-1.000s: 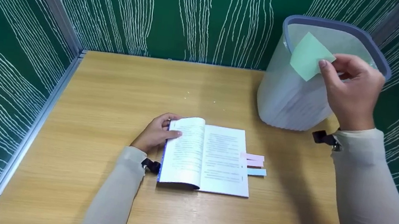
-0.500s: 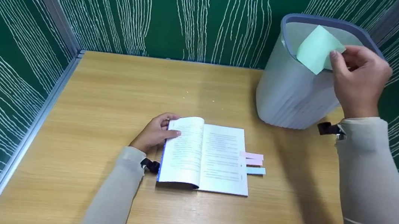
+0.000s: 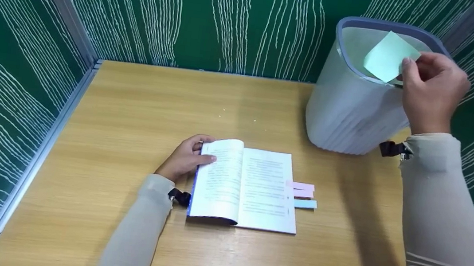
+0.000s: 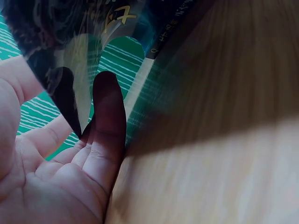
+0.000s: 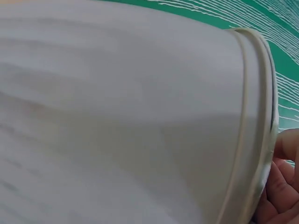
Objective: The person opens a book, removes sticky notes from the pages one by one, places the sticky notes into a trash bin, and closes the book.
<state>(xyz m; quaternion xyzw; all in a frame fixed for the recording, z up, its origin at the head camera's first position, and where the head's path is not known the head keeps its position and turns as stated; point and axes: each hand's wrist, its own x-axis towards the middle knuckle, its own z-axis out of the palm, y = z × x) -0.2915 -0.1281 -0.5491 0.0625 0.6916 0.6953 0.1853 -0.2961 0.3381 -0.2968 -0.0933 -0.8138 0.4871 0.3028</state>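
Note:
An open book (image 3: pixel 264 194) lies on the table, with pink tabs (image 3: pixel 303 189) and a blue tab (image 3: pixel 305 203) sticking out of its right edge. My left hand (image 3: pixel 183 157) grips its left side, thumb on the page and fingers under the dark cover (image 4: pixel 60 42), as the left wrist view shows. At the upper right, my right hand (image 3: pixel 434 91) pinches a light green sticky note (image 3: pixel 389 56) by a corner over the mouth of a trash bin (image 3: pixel 356 106). In the right wrist view the bin wall hides the note, and only part of the hand (image 5: pixel 282 179) shows.
The bin's grey-blue rim (image 3: pixel 341 38) stands high at the back right of the wooden table (image 3: pixel 155 101). Green panels (image 3: pixel 196 21) with white wavy lines enclose the table at the back and sides. Tiny white specks (image 3: pixel 223 110) lie on the tabletop behind the book.
My right hand has moved up and slightly right, carrying the green sticky note from in front of the bin's rim to over its opening. The left hand and book have stayed put.

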